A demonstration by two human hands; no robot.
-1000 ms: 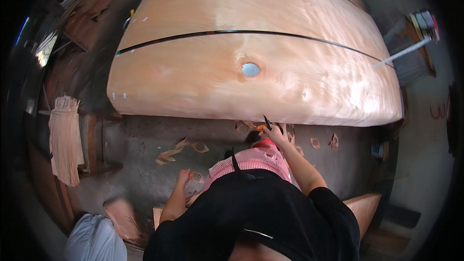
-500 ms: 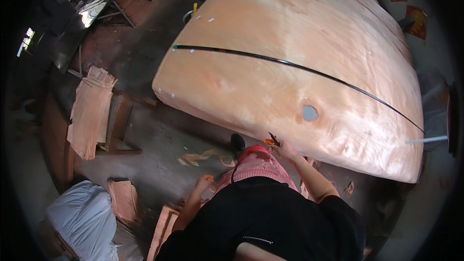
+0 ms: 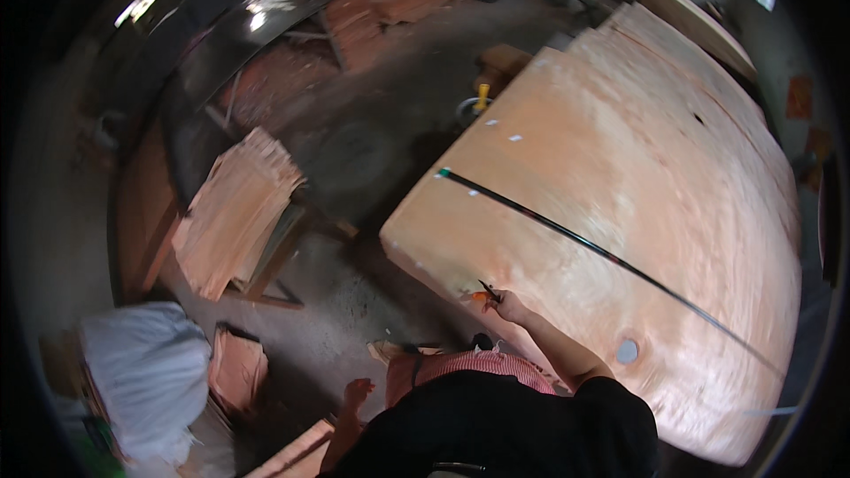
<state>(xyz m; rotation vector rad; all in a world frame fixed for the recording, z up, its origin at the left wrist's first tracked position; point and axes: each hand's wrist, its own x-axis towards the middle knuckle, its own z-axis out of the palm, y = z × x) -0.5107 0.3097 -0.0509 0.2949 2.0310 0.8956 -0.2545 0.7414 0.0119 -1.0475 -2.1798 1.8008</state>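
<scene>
My right hand [image 3: 503, 304] is over the near left edge of a large stack of pale wood veneer sheets [image 3: 567, 168]. Its fingers are closed on a thin, dark, pointed tool [image 3: 488, 290], too small to name more exactly. Something orange [image 3: 479, 297] shows at these fingers. Low at my left side hangs my left hand [image 3: 358, 392], away from the stack; it is blurred, with a reddish-orange tip at one finger. Across the veneer runs a long black rod [image 3: 567, 232] with a green end.
Smaller veneer strips [image 3: 235, 212] lie on a wooden stand to the left. A whitish sack [image 3: 146, 381] and a reddish bundle of sheets [image 3: 237, 370] are at the lower left. A yellow-handled item [image 3: 482, 97] stands beyond the stack's left edge. The top sheet has a round hole [image 3: 627, 351].
My view has swung left, so the stack sits lower and further right. My right hand has reached forward along the stack's edge with the dark tool. The left hand stays low at my side.
</scene>
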